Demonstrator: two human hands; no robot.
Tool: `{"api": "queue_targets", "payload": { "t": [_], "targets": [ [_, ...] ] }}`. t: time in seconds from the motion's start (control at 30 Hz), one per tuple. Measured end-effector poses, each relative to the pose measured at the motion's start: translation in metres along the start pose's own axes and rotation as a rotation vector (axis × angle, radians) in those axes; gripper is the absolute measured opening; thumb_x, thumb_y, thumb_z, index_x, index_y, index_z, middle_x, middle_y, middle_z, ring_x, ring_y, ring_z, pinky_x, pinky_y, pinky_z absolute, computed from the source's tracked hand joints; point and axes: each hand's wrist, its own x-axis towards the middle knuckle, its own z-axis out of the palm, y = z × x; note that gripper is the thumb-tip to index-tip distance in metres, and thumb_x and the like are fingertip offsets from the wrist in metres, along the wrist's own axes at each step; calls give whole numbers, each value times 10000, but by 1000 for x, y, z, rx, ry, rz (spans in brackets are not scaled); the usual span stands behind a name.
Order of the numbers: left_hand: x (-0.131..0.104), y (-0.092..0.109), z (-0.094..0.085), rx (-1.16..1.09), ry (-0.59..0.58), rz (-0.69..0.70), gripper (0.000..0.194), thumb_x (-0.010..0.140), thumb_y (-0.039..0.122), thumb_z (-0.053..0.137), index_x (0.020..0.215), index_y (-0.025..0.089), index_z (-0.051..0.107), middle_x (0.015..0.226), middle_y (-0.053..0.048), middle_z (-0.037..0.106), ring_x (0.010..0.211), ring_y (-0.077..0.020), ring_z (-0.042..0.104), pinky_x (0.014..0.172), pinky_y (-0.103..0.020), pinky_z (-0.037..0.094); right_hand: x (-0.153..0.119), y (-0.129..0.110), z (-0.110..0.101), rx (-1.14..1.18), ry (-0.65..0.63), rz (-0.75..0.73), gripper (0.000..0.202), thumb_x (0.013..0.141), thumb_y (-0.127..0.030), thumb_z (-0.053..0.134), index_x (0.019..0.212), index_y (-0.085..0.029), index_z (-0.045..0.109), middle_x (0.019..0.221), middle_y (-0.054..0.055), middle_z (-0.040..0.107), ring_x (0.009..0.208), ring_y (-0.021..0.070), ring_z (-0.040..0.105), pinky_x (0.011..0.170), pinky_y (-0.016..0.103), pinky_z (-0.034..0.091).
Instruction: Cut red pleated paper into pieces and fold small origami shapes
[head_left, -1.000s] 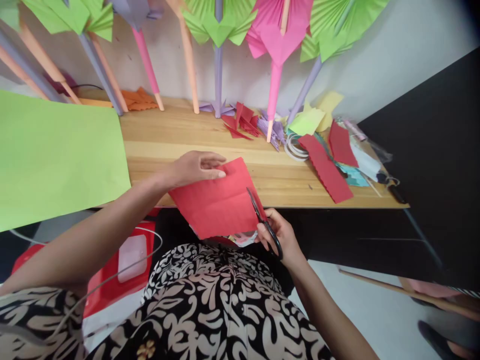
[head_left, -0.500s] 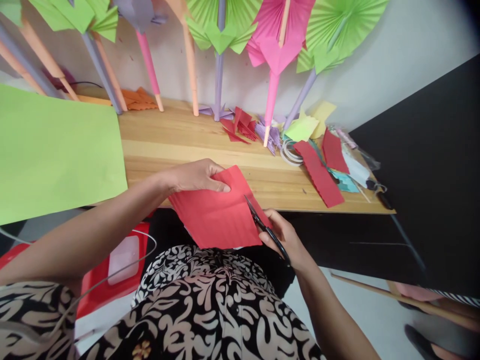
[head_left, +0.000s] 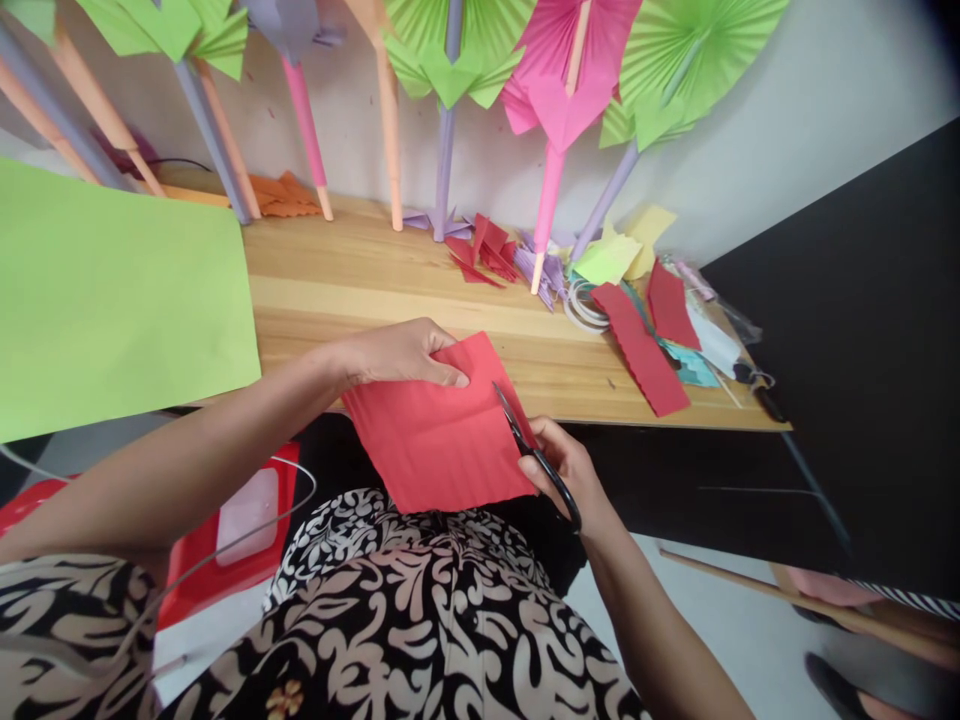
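Note:
A piece of red paper (head_left: pixel 442 440) hangs over the table's front edge, pinched near its far end by my left hand (head_left: pixel 409 355), thumb on top. My right hand (head_left: pixel 566 465) grips black-handled scissors (head_left: pixel 551 478) at the paper's right side. One scissor blade lies over the red paper and points away from me; the other blade is hidden beneath it. Fingers of my right hand are partly covered by the handles.
A large green sheet (head_left: pixel 120 300) covers the left of the wooden table (head_left: pixel 337 290). Paper fans (head_left: pixel 566 100) on rolled sticks lean against the wall. Red strips (head_left: pixel 641 350), white tape rolls (head_left: pixel 585 305) and scraps lie at right. A red stool (head_left: pixel 281 500) stands below.
The red paper's near edge has shifted slightly down and right. Both hands keep their holds, and the scissors stay at the paper's right side.

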Motion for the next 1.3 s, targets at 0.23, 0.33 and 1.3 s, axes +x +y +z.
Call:
{"api": "queue_targets", "payload": {
  "t": [0.23, 0.33, 1.3],
  "targets": [
    [-1, 3, 1, 32, 16, -14, 254, 751, 389, 783, 870, 164, 781, 792, -23, 763, 646, -153, 675, 578, -201, 509, -1, -2, 3, 7, -3, 16, 331, 793, -518, 729, 821, -232, 565, 547, -81, 429, 462, 88, 340, 450, 230, 276],
    [0, 4, 1, 48, 30, -20, 267, 742, 408, 790, 845, 162, 780, 774, -23, 760, 631, -151, 667, 571, -203, 501, -2, -3, 3, 8, 3, 30, 339, 789, -525, 729, 814, -233, 560, 521, -86, 429, 439, 82, 331, 427, 227, 252],
    [10, 14, 14, 96, -36, 42, 343, 765, 476, 765, 778, 134, 747, 705, -9, 714, 620, -127, 606, 591, -205, 475, -5, 12, -2, 62, -6, -16, 311, 853, -505, 702, 910, -219, 593, 755, -23, 531, 662, 133, 459, 613, 252, 374]
  ]
}}
